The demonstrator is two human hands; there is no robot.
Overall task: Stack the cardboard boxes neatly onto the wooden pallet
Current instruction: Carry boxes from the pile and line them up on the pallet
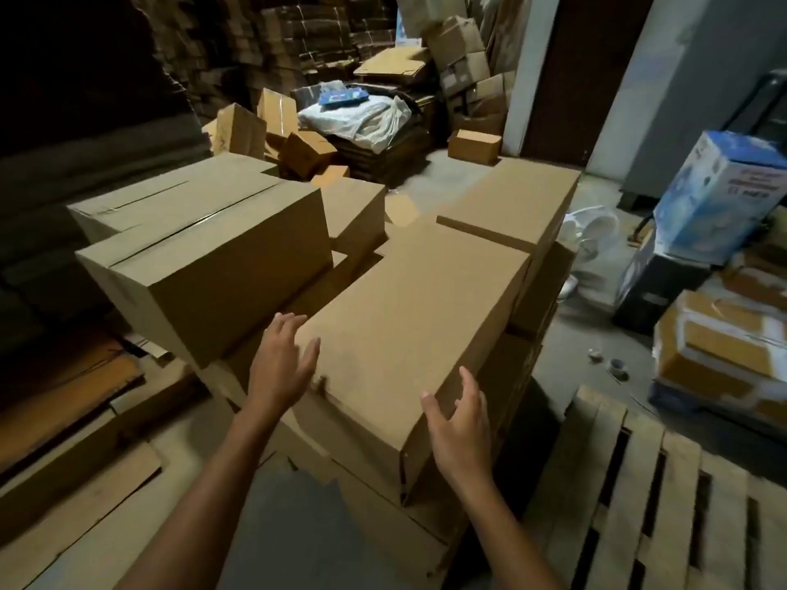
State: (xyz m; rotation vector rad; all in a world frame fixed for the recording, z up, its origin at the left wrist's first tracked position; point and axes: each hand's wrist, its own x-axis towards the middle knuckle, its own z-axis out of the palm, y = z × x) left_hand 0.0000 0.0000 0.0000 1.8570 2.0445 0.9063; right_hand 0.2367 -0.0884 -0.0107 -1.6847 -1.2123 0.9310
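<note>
Position of the task item: a long cardboard box [409, 325] lies lengthwise on top of a stack of similar brown boxes in the middle of the floor. Its top face is plain brown. The wooden pallet [639, 504] sits on the floor just beside the stack, to the person's right, with its slats bare.

Hand state: the left hand [283, 364] is at the near left corner of the long cardboard box, fingers straight and spread. The right hand [458, 423] is at the near right edge, fingers likewise spread. Neither hand is curled round the box. Whether either one presses on the cardboard cannot be told.

Surroundings: a large closed carton [204, 266] stands to the left of the long box. At far right, a blue-and-white printed carton [719, 193] leans tilted; it carries red lettering too blurred to read. Two tape rolls [617, 368] lie on the floor beyond the pallet.
</note>
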